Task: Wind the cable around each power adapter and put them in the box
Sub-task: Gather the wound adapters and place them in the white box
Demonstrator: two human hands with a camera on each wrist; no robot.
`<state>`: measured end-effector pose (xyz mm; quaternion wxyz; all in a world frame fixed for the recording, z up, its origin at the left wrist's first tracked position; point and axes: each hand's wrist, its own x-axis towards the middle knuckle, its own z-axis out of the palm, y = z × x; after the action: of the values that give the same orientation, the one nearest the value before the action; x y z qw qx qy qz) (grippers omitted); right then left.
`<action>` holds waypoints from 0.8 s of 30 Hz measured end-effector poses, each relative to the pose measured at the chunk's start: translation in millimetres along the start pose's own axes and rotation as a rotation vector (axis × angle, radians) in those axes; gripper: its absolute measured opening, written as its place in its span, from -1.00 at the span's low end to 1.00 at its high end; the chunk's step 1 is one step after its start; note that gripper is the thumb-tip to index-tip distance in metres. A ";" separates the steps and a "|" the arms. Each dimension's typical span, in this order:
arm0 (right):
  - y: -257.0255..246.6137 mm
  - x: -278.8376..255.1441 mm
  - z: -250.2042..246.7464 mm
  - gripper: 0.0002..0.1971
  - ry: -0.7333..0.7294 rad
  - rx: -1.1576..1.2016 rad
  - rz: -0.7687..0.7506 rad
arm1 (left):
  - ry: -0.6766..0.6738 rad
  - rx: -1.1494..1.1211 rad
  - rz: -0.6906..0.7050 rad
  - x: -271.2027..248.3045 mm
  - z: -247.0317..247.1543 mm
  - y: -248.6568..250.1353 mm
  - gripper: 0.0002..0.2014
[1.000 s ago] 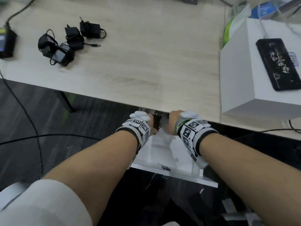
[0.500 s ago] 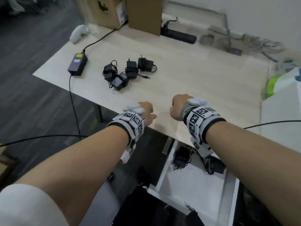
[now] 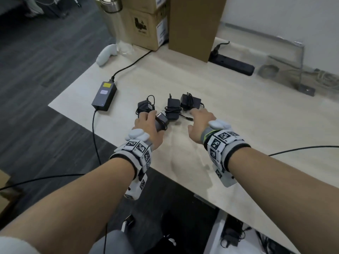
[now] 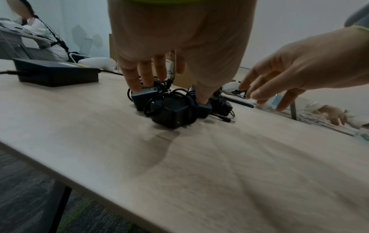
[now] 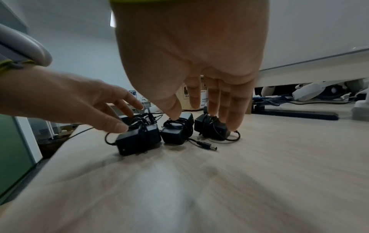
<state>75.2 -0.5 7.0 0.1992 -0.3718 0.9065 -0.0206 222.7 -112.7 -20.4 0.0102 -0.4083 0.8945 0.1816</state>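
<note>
Four black power adapters (image 3: 172,109), cables wound round them, cluster mid-bench (image 3: 238,125), well inside its edges. A power brick (image 3: 104,96) lies left; cardboard boxes (image 3: 194,24) stand far. The left hand (image 3: 148,125), grip wide, touches the nearest adapter (image 3: 161,121); the right hand (image 3: 200,123), grip wide, reaches the rightmost adapter (image 3: 189,103).

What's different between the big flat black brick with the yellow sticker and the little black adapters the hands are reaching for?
The flat black power brick with a yellow sticker is long and slim, and lies alone; the small black power adapters are stubby blocks huddled together. The brick's cable runs off across the wooden table; the adapters' cables are wound round them. The left hand and right hand reach the adapters, not the brick. Both are black.
</note>
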 end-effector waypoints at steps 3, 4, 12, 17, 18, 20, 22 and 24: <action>-6.0 27.2 0.6 -0.43 0.055 0.045 0.015 | -0.038 0.017 0.009 16.3 5.0 -3.8 -0.31; -7.5 35.8 -0.5 -0.37 0.066 0.067 0.027 | -0.056 0.024 0.012 21.5 7.4 -4.4 -0.30; -0.1 87.9 0.8 -0.01 -0.012 0.104 0.115 | -0.128 0.030 0.069 43.5 17.2 -5.6 -0.35; 5.5 103.7 6.7 0.04 -0.077 0.122 0.084 | -0.180 0.061 0.116 48.3 23.2 -7.3 -0.35; 5.9 105.9 8.7 0.04 -0.081 0.106 0.072 | -0.180 0.072 0.124 48.3 24.6 -8.3 -0.35; 6.1 108.1 12.3 0.00 -0.078 0.060 0.047 | -0.171 0.086 0.151 47.5 27.2 -10.4 -0.38; 5.5 107.8 15.7 -0.08 -0.069 0.045 0.066 | -0.164 0.075 0.170 46.8 31.1 -13.6 -0.39; 5.9 107.5 19.0 -0.18 -0.039 0.044 0.091 | -0.142 0.047 0.184 45.9 34.2 -16.2 -0.39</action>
<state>9.2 -67.5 -48.7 0.2259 -0.3262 0.9176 -0.0243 199.6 -144.4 -65.1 0.0664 -0.3100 0.9293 0.1895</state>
